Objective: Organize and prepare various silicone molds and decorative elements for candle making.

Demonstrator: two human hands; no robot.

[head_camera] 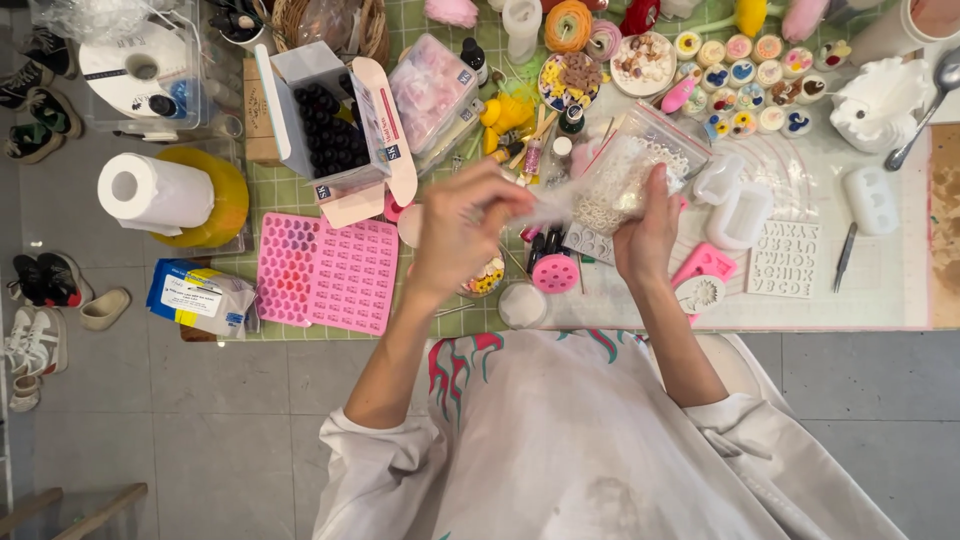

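A clear plastic bag (612, 180) filled with small white beads hangs above the craft table (880, 300), held between both hands. My right hand (648, 232) grips the bag's lower right side. My left hand (462, 232) pinches the bag's left end, fingers curled. Under the hands lie a round pink spool (555, 272), a small white round lid (522, 305) and a bowl of colourful bits (487, 279), partly hidden by my left hand.
A pink silicone mould (325, 272) lies left of the hands, an open box of dark bottles (325, 125) behind it. White moulds (740, 215), a letter mould (785, 260), small decorated jars (745, 75) and a paper roll (155, 192) crowd the table. Shoes sit on the floor at left.
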